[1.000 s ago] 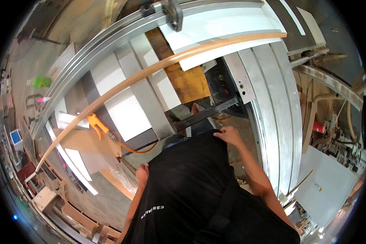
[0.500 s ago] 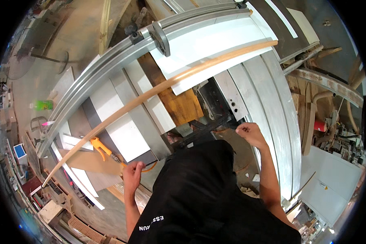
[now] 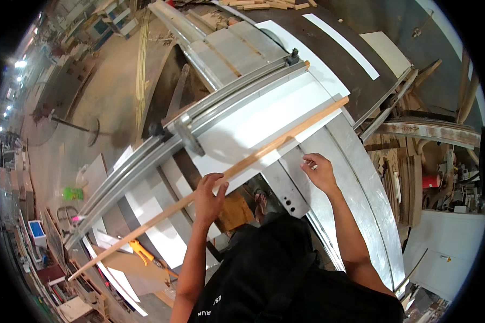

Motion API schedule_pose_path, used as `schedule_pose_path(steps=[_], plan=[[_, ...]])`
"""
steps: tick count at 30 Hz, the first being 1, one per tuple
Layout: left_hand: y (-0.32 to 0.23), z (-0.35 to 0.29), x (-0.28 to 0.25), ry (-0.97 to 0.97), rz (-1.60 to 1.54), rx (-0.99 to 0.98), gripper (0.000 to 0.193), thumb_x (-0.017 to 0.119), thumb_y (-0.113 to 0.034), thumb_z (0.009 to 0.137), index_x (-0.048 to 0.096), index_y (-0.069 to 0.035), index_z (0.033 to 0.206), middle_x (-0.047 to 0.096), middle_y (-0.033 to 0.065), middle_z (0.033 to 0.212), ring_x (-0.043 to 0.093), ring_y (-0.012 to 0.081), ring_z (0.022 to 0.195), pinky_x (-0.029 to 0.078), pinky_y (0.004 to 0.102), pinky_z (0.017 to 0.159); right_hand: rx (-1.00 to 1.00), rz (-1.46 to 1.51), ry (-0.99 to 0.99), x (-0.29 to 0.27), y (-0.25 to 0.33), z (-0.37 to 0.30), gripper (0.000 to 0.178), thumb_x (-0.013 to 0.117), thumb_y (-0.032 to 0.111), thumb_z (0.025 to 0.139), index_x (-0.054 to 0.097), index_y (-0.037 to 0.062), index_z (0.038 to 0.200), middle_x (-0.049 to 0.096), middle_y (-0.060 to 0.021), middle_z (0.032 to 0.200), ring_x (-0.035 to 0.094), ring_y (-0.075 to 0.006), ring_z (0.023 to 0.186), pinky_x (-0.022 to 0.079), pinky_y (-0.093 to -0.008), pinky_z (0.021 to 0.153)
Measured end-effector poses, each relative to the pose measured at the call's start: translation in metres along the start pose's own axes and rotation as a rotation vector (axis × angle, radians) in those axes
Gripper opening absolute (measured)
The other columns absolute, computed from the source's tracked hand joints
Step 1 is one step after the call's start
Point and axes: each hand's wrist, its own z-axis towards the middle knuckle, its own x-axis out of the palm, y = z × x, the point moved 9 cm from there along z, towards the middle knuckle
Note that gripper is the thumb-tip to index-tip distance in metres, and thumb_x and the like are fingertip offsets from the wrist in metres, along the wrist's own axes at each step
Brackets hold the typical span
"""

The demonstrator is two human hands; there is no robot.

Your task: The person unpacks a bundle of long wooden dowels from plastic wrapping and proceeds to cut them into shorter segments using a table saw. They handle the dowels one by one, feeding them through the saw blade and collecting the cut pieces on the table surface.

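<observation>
Left hand [image 3: 209, 195] is wrapped around a long thin wooden strip [image 3: 264, 152], gripping it about mid-length so it runs diagonally over the white panel [image 3: 253, 121] on the saw table [image 3: 355, 177]. Right hand [image 3: 319, 171] rests open, fingers spread, flat on the metal table surface just beside the strip.

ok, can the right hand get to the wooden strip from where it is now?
Probably yes. The right hand rests on the metal table just beside the wooden strip, nothing between them. The left hand grips it further down.
</observation>
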Motion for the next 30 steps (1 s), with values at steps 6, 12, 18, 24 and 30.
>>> schedule_pose_path(steps=[6,12,18,24,30], plan=[[0.026,0.025,0.065,0.098,0.440,0.113,0.044,0.075,-0.020,0.082,0.060,-0.007,0.122,0.060,0.0146,0.119,0.052,0.0358,0.117,0.038,0.0491,0.102,-0.096,-0.452,-0.014,0.008,-0.008,0.073,0.051,0.075,0.022,0.077,0.064,0.0096,0.125,0.054,-0.0145,0.134,0.046,-0.0316,0.129,0.041,-0.0477,0.104],[0.041,0.021,0.054,-0.099,0.495,0.122,0.044,0.075,-0.016,0.082,0.057,-0.005,0.121,0.056,0.0182,0.119,0.049,0.0382,0.118,0.037,0.0503,0.101,-0.294,-0.593,0.074,0.038,-0.024,0.122,0.064,0.079,0.051,0.071,0.066,0.0140,0.122,0.056,-0.0093,0.123,0.044,-0.0304,0.128,0.016,-0.0643,0.115],[0.062,0.023,-0.010,-0.763,0.127,-0.189,0.055,0.075,-0.013,0.083,0.047,0.003,0.128,0.051,0.0239,0.127,0.046,0.0416,0.122,0.036,0.0477,0.104,-0.326,-0.645,0.252,0.051,-0.019,0.156,0.062,0.079,0.062,0.065,0.070,0.0117,0.099,0.061,-0.0038,0.109,0.051,-0.0249,0.117,0.020,-0.0595,0.115],[0.097,0.065,-0.004,-0.578,-0.050,-0.262,0.036,0.067,-0.016,0.093,0.055,0.004,0.119,0.066,0.0174,0.098,0.064,0.0325,0.092,0.049,0.0420,0.086,-0.346,-0.531,0.522,0.063,-0.006,0.186,0.067,0.082,0.064,0.060,0.067,0.0097,0.096,0.067,-0.0066,0.095,0.061,-0.0275,0.100,0.037,-0.0439,0.099],[0.048,0.116,-0.092,-0.584,-0.191,-0.284,0.035,0.066,-0.029,0.096,0.060,0.000,0.114,0.069,0.0100,0.095,0.064,0.0182,0.084,0.051,0.0360,0.076,-0.494,-0.487,0.528,0.070,-0.006,0.193,0.069,0.082,0.060,0.062,0.062,0.0095,0.103,0.065,-0.0084,0.093,0.062,-0.0291,0.094,0.041,-0.0395,0.092]])
